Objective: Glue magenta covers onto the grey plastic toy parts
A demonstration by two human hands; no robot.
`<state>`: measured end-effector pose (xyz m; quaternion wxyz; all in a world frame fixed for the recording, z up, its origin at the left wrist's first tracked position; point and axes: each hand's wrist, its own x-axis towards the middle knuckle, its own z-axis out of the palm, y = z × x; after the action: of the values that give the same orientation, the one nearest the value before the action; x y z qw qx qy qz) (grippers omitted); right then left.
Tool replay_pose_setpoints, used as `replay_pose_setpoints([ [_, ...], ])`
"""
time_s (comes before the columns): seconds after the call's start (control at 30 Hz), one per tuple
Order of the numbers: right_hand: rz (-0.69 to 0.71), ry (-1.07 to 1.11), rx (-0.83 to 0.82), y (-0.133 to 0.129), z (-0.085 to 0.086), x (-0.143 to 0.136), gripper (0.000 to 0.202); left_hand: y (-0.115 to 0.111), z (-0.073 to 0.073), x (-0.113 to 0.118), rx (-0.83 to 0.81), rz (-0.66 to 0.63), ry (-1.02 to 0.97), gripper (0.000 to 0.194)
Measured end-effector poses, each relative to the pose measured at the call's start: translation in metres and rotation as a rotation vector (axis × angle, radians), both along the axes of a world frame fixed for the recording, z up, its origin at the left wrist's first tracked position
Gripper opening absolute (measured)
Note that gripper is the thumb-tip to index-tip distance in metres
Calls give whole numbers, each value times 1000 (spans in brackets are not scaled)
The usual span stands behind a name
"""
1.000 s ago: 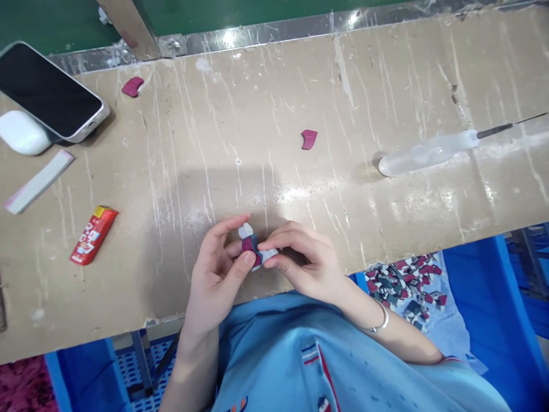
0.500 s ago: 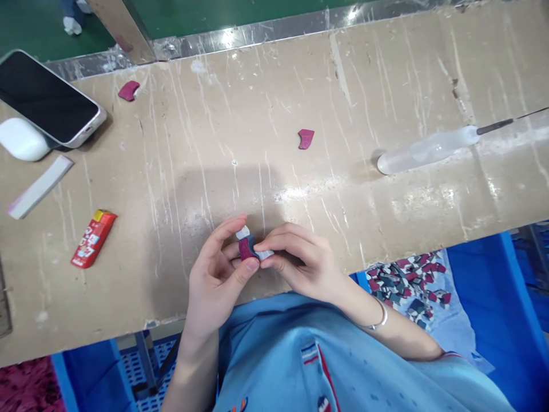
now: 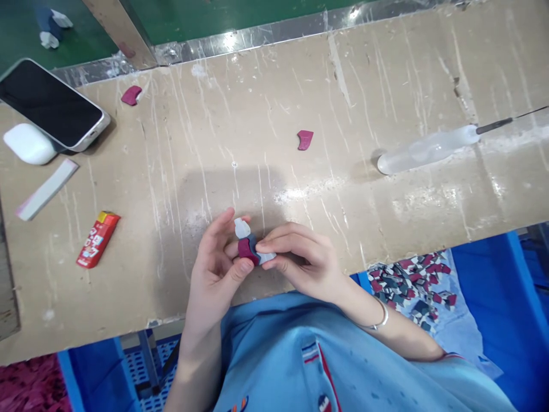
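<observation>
Between my two hands is a small part in maroon, dark grey-blue and white (image 3: pixel 247 250). Its white upper end sticks up past my left fingers, and its other white end lies between my right thumb and fingers. My left hand (image 3: pixel 221 266) has its thumb against the maroon face, with the fingers curled behind. My right hand (image 3: pixel 300 257) pinches the lower white end. A loose maroon piece (image 3: pixel 305 140) lies on the table beyond my hands, and another maroon piece (image 3: pixel 131 95) is near the far edge.
On the left lie a phone (image 3: pixel 55 106), a white rounded case (image 3: pixel 29 144), a pale strip (image 3: pixel 47 190) and a red packet (image 3: pixel 98 239). At right rests a translucent-handled tool (image 3: pixel 429 151) with a thin metal tip. Blue bins (image 3: pixel 493 309) with small pieces stand below the table edge.
My left fingers have opened slightly, and more of the part's white upper end shows. My right hand keeps its pinch. The view has shifted a little.
</observation>
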<state>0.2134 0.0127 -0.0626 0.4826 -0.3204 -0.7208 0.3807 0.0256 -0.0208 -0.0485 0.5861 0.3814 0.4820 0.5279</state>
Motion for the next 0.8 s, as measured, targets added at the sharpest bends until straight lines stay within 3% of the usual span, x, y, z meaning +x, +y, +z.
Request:
replay_pose_setpoints([
  [0.2, -20, 29, -26, 0, 0, 0, 11, -1, 0, 14, 28, 117, -41, 32],
  [0.3, 5, 43, -118, -1, 1, 1, 21, -6, 1, 20, 72, 211, 145, 37],
  [0.4, 11, 53, -252, -1, 6, 1, 37, -12, 6, 22, 162, 194, 426, 51],
  [0.5, 10, 48, -312, 0, 10, 1, 25, -16, 10, 22, 267, 143, 599, 56],
  [0.6, 3, 117, -371, 1, 11, 0, 13, -15, 12, 24, 227, 177, 556, 60],
  [0.8, -13, 150, -372, 2, 10, -4, 9, -11, 14, 35, 199, 297, 341, 73],
])
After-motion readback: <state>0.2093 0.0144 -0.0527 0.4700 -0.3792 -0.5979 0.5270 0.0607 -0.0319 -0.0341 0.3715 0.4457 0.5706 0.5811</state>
